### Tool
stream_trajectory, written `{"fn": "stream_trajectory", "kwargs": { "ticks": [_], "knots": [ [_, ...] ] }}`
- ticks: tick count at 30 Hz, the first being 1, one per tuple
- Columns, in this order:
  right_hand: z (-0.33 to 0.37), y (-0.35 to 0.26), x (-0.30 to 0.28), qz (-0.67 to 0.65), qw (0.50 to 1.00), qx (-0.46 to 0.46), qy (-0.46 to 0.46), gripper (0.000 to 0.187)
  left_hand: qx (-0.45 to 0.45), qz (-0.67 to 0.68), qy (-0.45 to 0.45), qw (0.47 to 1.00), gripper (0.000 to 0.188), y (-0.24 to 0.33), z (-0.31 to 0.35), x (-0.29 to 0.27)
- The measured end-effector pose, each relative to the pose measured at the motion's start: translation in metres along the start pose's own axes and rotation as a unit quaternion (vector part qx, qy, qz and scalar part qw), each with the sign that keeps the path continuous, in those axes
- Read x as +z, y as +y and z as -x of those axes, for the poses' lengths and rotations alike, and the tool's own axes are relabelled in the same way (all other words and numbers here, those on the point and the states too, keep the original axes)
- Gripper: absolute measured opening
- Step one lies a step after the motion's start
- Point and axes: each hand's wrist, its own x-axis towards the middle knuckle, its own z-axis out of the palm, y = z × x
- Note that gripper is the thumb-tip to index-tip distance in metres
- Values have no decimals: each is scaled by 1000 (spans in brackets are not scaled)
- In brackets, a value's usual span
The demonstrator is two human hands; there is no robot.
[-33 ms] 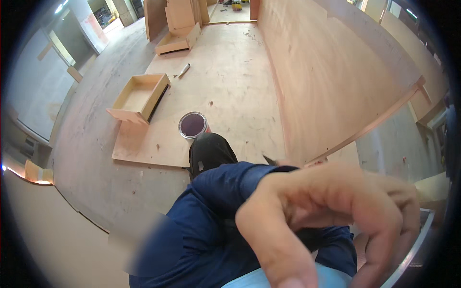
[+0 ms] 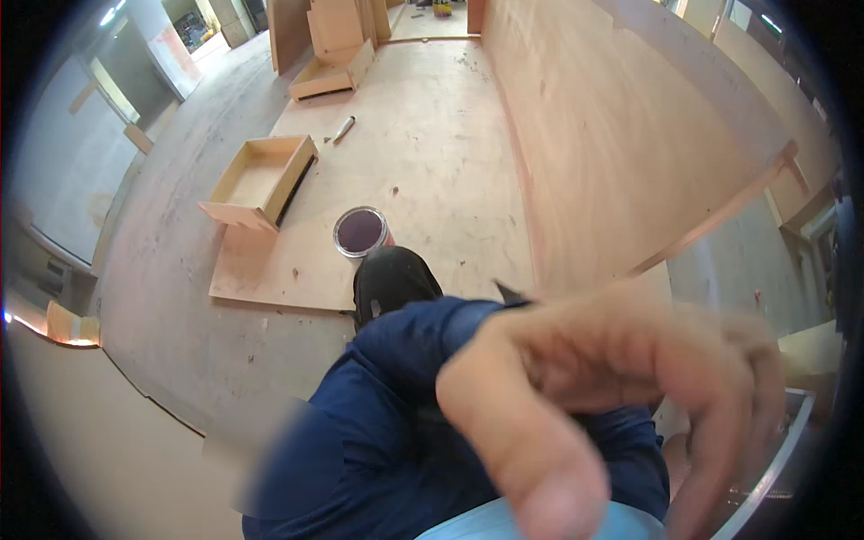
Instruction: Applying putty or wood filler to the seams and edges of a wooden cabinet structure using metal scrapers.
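Note:
My left hand (image 2: 621, 360) reaches in large and close, its wrist coming out of a dark blue sleeve (image 2: 423, 333). The thumb points down toward the lower edge, apart from the curved fingers. No object shows between them, though the fingers on the right are smeared by motion. Just beyond the wrist, a dark pointed tip (image 2: 509, 292) sticks out. A black rounded shape (image 2: 396, 281), perhaps a shoe toe, is ahead of the sleeve. Right behind it stands a round open can (image 2: 362, 232) with dark contents. My right hand does not show.
A plywood sheet (image 2: 432, 162) covers the floor, carrying a white-and-dark tool (image 2: 345, 129). Wooden drawers (image 2: 261, 177) lie left and farther back (image 2: 333, 76). A long wooden panel (image 2: 630, 144) stands on the right. A metal-edged strip (image 2: 781, 450) borders the lower right.
My left thumb has swung down a little and shows more of its tip. The fingers have shifted slightly and are more blurred. The can and drawers stay put.

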Motion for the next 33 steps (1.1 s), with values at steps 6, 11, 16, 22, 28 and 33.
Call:
{"fn": "stream_trajectory", "kwargs": {
  "ticks": [6,11,16,22,28,33],
  "knots": [
    [-28,20,-3,-212,954,-30,208,28,-177,-341,425,820,18,16,82,-88],
    [-28,8,-19,-360,909,75,194,30,-299,-548,513,588,41,3,171,-137],
    [-26,-16,-28,-427,884,72,174,27,-412,-445,503,616,60,-19,212,-131],
    [-26,-28,-25,-452,863,18,224,32,-405,-370,545,634,45,-20,214,-135],
    [-25,-21,-30,-473,841,61,258,31,-311,-350,615,635,25,12,223,-141],
    [-24,7,-19,-482,833,91,255,31,-156,-278,693,647,7,77,237,-162]
  ]
}}
